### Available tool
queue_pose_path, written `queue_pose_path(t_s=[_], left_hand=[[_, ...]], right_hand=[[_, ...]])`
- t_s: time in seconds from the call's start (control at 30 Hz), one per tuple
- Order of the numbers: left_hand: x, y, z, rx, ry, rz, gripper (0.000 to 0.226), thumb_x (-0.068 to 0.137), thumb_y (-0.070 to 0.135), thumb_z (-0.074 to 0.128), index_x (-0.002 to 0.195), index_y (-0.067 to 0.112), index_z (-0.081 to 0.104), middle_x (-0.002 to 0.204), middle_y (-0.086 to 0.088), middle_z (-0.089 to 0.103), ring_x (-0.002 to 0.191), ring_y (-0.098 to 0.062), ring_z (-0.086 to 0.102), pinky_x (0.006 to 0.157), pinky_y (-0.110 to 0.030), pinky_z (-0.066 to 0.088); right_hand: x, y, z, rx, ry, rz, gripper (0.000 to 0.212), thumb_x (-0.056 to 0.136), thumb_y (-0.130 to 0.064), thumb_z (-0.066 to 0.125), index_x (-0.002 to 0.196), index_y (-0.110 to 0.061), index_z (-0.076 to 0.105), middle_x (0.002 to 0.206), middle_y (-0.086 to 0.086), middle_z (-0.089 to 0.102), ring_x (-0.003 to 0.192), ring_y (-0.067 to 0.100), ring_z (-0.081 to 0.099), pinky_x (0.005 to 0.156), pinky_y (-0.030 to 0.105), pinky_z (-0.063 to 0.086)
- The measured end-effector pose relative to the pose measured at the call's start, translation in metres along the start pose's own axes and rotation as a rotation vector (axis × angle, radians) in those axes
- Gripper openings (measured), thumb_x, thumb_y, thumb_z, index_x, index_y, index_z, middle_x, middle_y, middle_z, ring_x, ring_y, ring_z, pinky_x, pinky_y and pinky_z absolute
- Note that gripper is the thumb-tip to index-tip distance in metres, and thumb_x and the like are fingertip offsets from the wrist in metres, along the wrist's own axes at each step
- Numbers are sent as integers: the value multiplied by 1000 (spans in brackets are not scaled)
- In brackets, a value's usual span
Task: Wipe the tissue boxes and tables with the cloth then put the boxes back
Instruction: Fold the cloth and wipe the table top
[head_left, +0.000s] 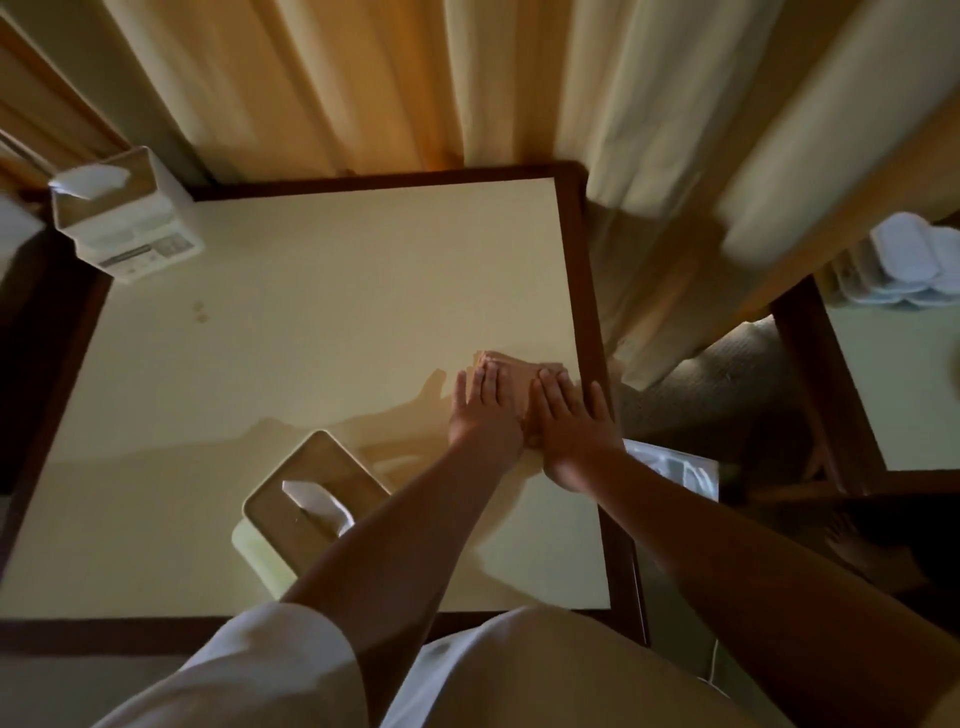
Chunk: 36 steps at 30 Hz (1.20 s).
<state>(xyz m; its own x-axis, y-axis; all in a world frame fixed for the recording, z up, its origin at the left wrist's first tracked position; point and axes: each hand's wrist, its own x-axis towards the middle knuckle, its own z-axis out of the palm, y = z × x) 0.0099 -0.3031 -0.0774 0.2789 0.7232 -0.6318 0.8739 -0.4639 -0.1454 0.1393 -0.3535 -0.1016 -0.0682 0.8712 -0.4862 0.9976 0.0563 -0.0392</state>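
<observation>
A folded tan cloth (519, 371) lies near the right edge of the cream table (311, 338) with its dark wooden rim. My left hand (483, 410) and my right hand (571, 415) press flat on the cloth side by side, fingers straight. A tissue box (306, 499) with a tan lid and a white tissue sticking out stands near the table's front, partly hidden by my left forearm. A second, white tissue box (124, 218) stands at the far left corner.
Cream curtains (415, 83) hang behind the table. A second table (893, 374) stands to the right with stacked white containers (904, 270) on it. A white object (670, 462) shows just past the table's right edge. Carpet lies between the tables.
</observation>
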Motion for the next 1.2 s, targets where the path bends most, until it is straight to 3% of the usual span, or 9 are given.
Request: queue_pose_path(t_s=[0.2, 0.3, 0.37, 0.5, 0.83, 1.03, 1.1, 1.13, 1.2], left_hand=[[-52, 13, 50, -32, 29, -17, 77, 113, 44, 19, 160, -1, -22, 171, -19, -24, 160, -32, -20, 127, -45, -14], [-73, 18, 72, -49, 40, -26, 79, 113, 45, 22, 159, -1, -23, 171, -19, -25, 160, -32, -20, 126, -45, -16], [-87, 21, 85, -59, 44, -35, 78, 113, 41, 23, 159, 0, -24, 171, -18, -25, 160, -32, -20, 126, -45, -16], [-113, 27, 107, -74, 62, -43, 73, 113, 35, 20, 159, 0, -23, 171, -18, -25, 160, -32, -19, 126, -44, -16], [-155, 20, 156, -177, 160, 36, 68, 114, 35, 17, 162, 7, -22, 172, -12, -26, 159, -25, -24, 125, -49, -20], [-160, 20, 168, -274, 272, 107, 76, 110, 27, 33, 164, 2, -15, 174, -15, -19, 159, -27, -24, 125, -46, -23], [-158, 17, 174, -258, 321, 193, 81, 104, 19, 42, 165, 1, -8, 174, -16, -16, 159, -29, -25, 128, -49, -17], [-157, 15, 177, -247, 355, 243, 81, 102, 16, 45, 166, 1, -3, 175, -17, -14, 159, -30, -25, 130, -50, -13], [-155, 14, 180, -295, 442, 316, 75, 105, 14, 46, 166, 2, 5, 175, -17, -7, 159, -30, -21, 132, -49, -4]], right_hand=[[-54, -18, 31, 65, 1, -109, 74, 111, -32, 30, 162, -3, -14, 170, 16, -22, 157, 34, -21, 128, 45, -6], [-73, -25, 51, 122, 9, -128, 75, 111, -36, 33, 161, -2, -11, 168, 15, -23, 156, 35, -21, 130, 47, -2], [-86, -32, 64, 131, 108, -133, 78, 109, -37, 42, 162, 1, -1, 163, 15, -20, 153, 35, -17, 129, 54, 10], [-113, -42, 74, 65, 10, -140, 77, 110, -35, 31, 159, -2, -19, 155, 12, -37, 149, 31, -31, 127, 45, -7], [-154, -48, 95, 95, 63, -220, 90, 105, -32, 49, 161, -5, -15, 161, 9, -32, 156, 31, -23, 130, 51, -1], [-170, -46, 113, 104, 94, -151, 81, 109, -44, 32, 161, -9, -20, 163, 8, -31, 156, 28, -24, 128, 48, -10], [-171, -44, 118, 155, 123, -104, 78, 106, -55, 14, 161, -10, -18, 162, 6, -29, 155, 27, -23, 127, 46, -12], [-172, -43, 120, 198, 143, -82, 81, 101, -59, 4, 162, -9, -12, 164, 7, -24, 155, 27, -20, 125, 45, -12], [-174, -40, 124, 220, 201, -68, 86, 101, -61, -1, 163, -4, 13, 170, 15, 6, 158, 31, 4, 124, 48, 2]])
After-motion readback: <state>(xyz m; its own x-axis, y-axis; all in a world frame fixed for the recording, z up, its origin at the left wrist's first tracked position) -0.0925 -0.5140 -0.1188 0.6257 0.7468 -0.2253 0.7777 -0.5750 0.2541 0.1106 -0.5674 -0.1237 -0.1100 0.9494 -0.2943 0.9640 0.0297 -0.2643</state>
